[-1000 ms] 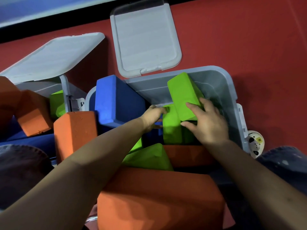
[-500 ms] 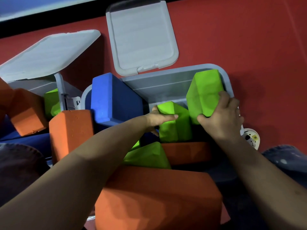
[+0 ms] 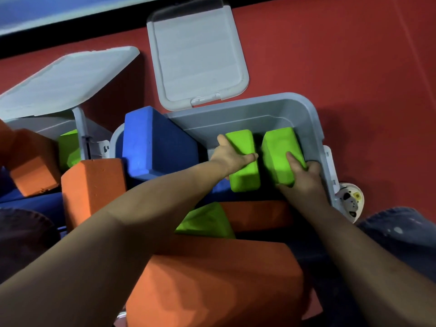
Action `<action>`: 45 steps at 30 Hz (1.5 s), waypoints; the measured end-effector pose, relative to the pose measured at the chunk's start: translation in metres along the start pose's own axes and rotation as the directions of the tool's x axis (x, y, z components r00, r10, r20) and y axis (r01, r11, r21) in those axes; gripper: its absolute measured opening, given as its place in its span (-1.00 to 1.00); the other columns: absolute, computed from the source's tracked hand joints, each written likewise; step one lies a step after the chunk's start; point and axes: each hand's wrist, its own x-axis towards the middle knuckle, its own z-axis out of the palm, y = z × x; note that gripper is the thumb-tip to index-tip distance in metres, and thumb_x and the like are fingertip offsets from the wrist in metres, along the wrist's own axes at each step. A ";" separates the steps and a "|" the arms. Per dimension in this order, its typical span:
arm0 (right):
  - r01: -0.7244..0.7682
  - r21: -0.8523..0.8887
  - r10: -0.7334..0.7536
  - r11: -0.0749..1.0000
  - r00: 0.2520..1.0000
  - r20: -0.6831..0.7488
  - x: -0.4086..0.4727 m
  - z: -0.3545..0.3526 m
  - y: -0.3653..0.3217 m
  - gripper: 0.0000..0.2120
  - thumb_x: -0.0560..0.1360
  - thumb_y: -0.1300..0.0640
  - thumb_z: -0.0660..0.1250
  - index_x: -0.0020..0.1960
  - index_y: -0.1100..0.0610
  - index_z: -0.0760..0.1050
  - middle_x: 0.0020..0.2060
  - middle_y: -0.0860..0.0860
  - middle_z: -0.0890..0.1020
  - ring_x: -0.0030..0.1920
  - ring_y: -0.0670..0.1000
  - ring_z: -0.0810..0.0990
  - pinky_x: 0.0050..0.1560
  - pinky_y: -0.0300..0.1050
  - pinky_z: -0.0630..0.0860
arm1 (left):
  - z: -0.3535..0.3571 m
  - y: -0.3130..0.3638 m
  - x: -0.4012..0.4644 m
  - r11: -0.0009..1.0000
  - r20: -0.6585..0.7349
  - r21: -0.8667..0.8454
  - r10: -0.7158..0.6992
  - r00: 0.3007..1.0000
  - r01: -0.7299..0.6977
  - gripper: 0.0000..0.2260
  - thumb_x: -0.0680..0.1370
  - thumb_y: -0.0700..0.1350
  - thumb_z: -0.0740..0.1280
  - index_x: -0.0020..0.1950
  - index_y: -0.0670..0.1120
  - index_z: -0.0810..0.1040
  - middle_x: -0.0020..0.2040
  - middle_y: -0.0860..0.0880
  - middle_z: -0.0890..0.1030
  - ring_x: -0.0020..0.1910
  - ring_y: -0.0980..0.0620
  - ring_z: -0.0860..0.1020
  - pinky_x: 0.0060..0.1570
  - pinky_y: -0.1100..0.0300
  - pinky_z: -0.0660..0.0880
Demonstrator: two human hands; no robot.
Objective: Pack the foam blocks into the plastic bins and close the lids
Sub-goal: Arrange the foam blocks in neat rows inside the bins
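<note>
A grey plastic bin (image 3: 295, 109) lies open in front of me, its lid (image 3: 198, 55) flipped back onto the red floor. Inside it, two green foam blocks sit side by side. My left hand (image 3: 230, 155) grips the left green block (image 3: 244, 166). My right hand (image 3: 304, 178) grips the right green block (image 3: 278, 152) against the bin's right wall. A big blue block (image 3: 155, 142) leans on the bin's left rim. A green wedge (image 3: 207, 223) and an orange block (image 3: 257, 214) fill the bin's near side.
A second grey bin (image 3: 80, 128) with a raised lid (image 3: 63, 79) stands at the left, a green block (image 3: 68, 147) inside. Orange blocks (image 3: 92, 185) lie between the bins and a large one (image 3: 217, 286) lies close to me. A caster wheel (image 3: 350, 200) shows at right.
My right hand has swung its green block to the right and lowered it into the bin by the right wall. My left hand has shifted its grip on the other green block and laid it flatter.
</note>
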 end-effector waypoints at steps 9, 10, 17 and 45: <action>0.244 -0.126 -0.261 0.962 0.955 -0.138 -0.001 0.014 -0.036 -0.46 0.34 0.03 0.34 0.32 0.11 0.49 0.48 0.26 0.20 0.43 0.34 0.23 0.37 0.23 0.24 | -0.012 0.000 0.026 0.976 0.306 -0.213 0.110 0.946 -0.044 -0.56 0.56 0.11 0.28 0.38 0.12 0.20 0.06 -0.05 0.56 -0.01 -0.02 0.56 -0.10 0.05 0.51; 0.302 -0.100 -0.312 0.948 0.944 -0.103 -0.003 0.016 -0.042 -0.48 0.34 0.03 0.32 0.30 0.10 0.50 0.47 0.22 0.25 0.42 0.31 0.28 0.34 0.23 0.28 | -0.019 -0.003 0.031 0.963 0.331 -0.268 0.083 0.940 0.009 -0.69 0.59 0.12 0.21 0.32 0.14 0.30 0.03 -0.03 0.55 -0.03 0.01 0.53 -0.03 0.05 0.48; 0.304 -0.347 -0.227 0.887 0.942 0.246 -0.008 0.030 -0.025 -0.40 0.52 -0.08 0.24 0.50 -0.16 0.11 0.55 -0.12 -0.08 0.54 0.00 0.02 0.37 0.06 0.18 | -0.022 -0.038 0.087 0.960 0.101 0.279 -0.014 0.995 -0.015 -0.64 0.59 -0.08 0.23 0.34 -0.21 0.47 0.25 -0.19 0.55 0.19 -0.14 0.54 0.16 0.08 0.47; 0.154 -0.247 -0.092 0.957 0.965 0.245 -0.006 0.017 -0.040 -0.53 0.54 0.04 0.20 0.44 -0.15 0.27 0.54 -0.17 -0.03 0.50 -0.02 0.08 0.39 0.14 0.22 | 0.004 -0.063 0.124 0.724 0.162 0.687 -0.065 0.985 -0.065 -0.30 0.40 0.18 0.44 0.42 -0.14 0.36 0.38 -0.25 0.35 0.26 -0.19 0.43 0.20 0.13 0.43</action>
